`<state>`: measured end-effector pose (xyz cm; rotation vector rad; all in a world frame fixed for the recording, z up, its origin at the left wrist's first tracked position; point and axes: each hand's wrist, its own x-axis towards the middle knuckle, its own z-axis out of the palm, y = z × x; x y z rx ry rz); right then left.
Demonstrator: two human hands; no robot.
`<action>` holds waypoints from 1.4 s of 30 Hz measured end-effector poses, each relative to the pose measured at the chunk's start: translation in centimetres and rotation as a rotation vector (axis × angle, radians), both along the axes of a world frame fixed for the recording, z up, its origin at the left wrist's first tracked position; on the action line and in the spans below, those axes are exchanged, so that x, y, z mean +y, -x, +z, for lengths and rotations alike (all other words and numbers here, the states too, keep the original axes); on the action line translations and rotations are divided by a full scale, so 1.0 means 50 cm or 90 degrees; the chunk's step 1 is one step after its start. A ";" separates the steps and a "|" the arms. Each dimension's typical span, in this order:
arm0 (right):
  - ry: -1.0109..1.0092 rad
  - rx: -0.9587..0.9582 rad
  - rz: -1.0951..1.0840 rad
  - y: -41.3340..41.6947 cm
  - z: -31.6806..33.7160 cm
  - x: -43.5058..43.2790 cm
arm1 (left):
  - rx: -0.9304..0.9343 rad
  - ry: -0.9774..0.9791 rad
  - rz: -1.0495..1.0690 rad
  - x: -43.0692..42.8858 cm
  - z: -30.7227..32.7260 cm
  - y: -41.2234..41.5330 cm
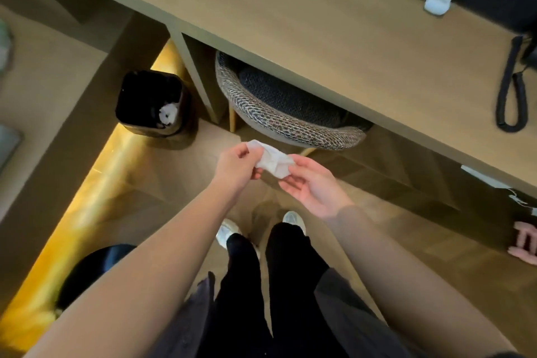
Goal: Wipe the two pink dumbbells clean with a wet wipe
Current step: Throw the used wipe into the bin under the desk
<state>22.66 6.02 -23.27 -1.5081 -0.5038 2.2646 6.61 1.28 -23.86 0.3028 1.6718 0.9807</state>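
Both hands pinch the crumpled wet wipe [271, 161] over the floor [162, 180], left hand [235, 167] and right hand [312, 184] at opposite ends. Light, limp and damp, it likely grips best bunched. Dumbbells are unseen.

We hold both arms stretched out in front of us. Our left arm comes in from 7 o'clock and points toward 1 o'clock. Our right arm comes in from 5 o'clock and points toward 11 o'clock. They meet near the middle. Our left hand [236, 167] shows its back, with the fingers curled in, and pinches one end of the wet wipe [273, 161]. Our right hand [312, 186] is turned palm up — its thumb and fingertips pinch the other end. The two hands are close together, side by side.
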 end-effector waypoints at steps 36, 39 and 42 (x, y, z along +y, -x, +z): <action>0.134 -0.230 -0.127 0.756 -0.101 0.148 | 0.020 0.132 -0.356 0.272 -0.058 0.749; 0.133 -0.207 -0.188 0.808 -0.136 0.112 | 0.034 0.136 -0.422 0.280 -0.078 0.792; 0.130 -0.208 -0.235 0.843 -0.155 0.083 | 0.044 0.157 -0.460 0.275 -0.097 0.817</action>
